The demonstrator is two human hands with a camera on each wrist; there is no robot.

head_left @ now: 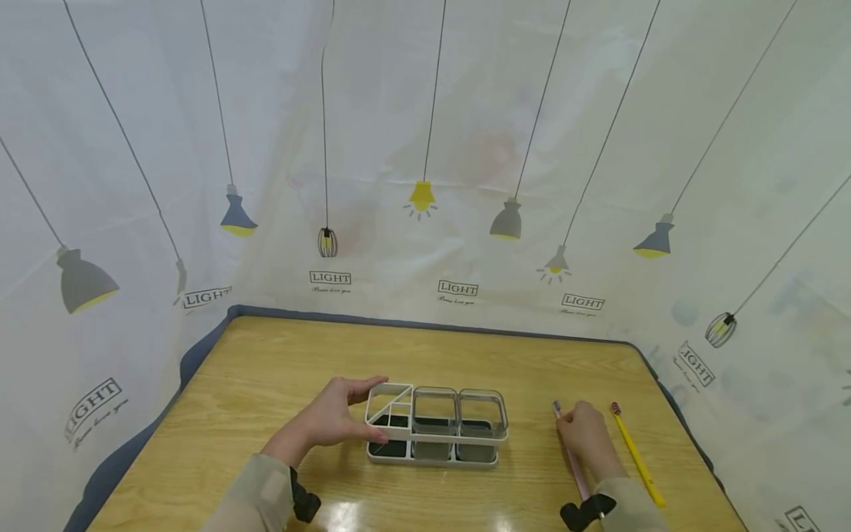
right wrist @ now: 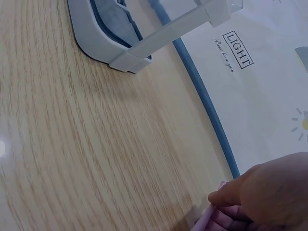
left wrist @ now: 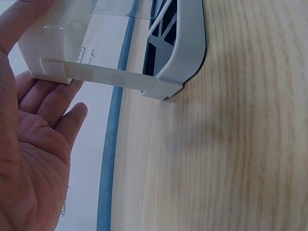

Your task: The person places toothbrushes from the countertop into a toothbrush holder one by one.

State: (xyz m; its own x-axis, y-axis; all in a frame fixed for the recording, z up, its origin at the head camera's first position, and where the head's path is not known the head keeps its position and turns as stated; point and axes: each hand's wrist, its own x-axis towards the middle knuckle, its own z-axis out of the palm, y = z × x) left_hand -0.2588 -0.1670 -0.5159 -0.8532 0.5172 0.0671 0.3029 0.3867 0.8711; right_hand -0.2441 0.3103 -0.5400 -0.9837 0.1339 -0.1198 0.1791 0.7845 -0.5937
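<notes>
A white two-tier toothbrush holder (head_left: 435, 437) stands on the wooden table, its dark base under a raised top rack. Two clear cups (head_left: 482, 393) are set in the rack, beside a divided section at its left end. My left hand (head_left: 331, 412) grips that left end, thumb in front and fingers behind; in the left wrist view the fingers reach behind the rack's white end (left wrist: 45, 53). To the right of the holder, my right hand (head_left: 586, 436) pinches a pink toothbrush (head_left: 577, 473) near its head. The pink handle (right wrist: 204, 219) also shows under the fingertips in the right wrist view.
A yellow toothbrush (head_left: 640, 459) lies on the table to the right of my right hand. The wooden table (head_left: 286, 355) has a blue-grey edge (head_left: 425, 324) at the back. White sheeting (head_left: 379, 148) printed with lamps rises behind and on both sides.
</notes>
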